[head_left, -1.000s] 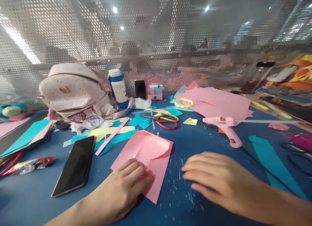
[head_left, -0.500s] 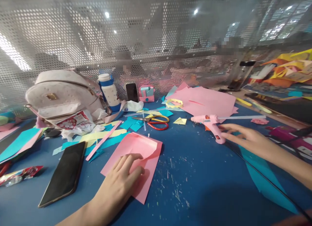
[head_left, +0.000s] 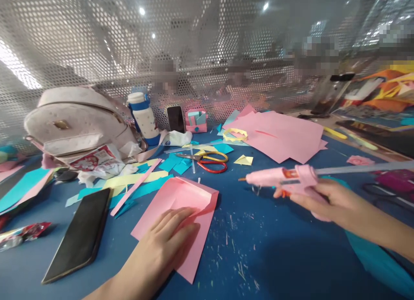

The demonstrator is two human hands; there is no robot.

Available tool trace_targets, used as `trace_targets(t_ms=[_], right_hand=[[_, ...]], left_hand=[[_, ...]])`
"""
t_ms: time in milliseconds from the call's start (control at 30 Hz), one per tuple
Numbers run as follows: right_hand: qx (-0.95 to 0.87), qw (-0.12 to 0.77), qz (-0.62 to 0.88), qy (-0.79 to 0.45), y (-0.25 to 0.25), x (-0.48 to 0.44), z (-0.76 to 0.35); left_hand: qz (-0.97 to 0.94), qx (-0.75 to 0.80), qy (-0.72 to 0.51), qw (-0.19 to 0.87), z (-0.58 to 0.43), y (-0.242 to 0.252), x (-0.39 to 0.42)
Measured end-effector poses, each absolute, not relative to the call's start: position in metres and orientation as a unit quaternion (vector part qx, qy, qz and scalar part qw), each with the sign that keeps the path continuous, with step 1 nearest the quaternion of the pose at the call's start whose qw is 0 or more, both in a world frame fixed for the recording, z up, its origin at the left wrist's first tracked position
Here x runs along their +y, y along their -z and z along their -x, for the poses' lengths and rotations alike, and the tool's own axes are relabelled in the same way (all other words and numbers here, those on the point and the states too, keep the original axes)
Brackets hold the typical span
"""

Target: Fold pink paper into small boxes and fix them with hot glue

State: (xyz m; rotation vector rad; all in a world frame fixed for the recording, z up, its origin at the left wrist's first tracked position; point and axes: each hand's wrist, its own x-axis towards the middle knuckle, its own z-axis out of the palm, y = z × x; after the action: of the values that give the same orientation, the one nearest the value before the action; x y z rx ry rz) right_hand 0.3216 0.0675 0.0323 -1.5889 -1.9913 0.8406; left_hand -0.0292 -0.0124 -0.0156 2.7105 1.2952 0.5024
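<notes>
My left hand (head_left: 164, 244) lies with outstretched fingers on a folded sheet of pink paper (head_left: 194, 265), its upper edge turned over into a flap. In my right hand (head_left: 333, 205) is a pink hot glue gun (head_left: 274, 177), the fingers wrapped round its handle near the orange trigger. The nozzle points left, above the blue table, and a clear glue stick (head_left: 362, 167) sticks out of the back. Scissors with red and yellow handles (head_left: 211, 162) rest beyond the pink paper.
A black phone (head_left: 77, 235) lies left of my left hand. Behind it are paper scraps (head_left: 139, 179), a white backpack (head_left: 77, 118) and a bottle (head_left: 144, 118). Large pink sheets (head_left: 284, 134) lie at the back. Blue paper (head_left: 371, 257) sits under my right forearm.
My right hand has closed round the glue gun and lifted it off the table, bringing it nearer. My left hand stays on the pink paper. The view has shifted slightly.
</notes>
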Motion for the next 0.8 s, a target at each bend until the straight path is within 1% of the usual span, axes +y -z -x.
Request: trace_targets(t_ms=[100,267,433,567,800], right_hand=[[-0.719,0.205,0.538,-0.389,-0.04,0.047,-0.294],[-0.736,0.169,0.483,-0.443,-0.048,0.039,-0.258],[-0.745,0.129,0.461,-0.464,-0.049,0.045,-0.249],[-0.722,0.088,0.508,-0.462,-0.039,0.049,-0.257],[-0.706,0.076,0.533,-0.46,-0.033,0.053,-0.261]], left_hand=[[-0.891,0.422,-0.161,0.036,0.03,0.017,-0.013],[-0.899,0.41,-0.154,0.013,0.033,0.015,-0.014],[-0.901,0.408,-0.149,0.004,0.034,0.014,-0.014],[-0.901,0.403,-0.16,0.012,0.035,0.017,-0.013],[-0.903,0.403,-0.148,0.022,0.038,0.021,-0.013]])
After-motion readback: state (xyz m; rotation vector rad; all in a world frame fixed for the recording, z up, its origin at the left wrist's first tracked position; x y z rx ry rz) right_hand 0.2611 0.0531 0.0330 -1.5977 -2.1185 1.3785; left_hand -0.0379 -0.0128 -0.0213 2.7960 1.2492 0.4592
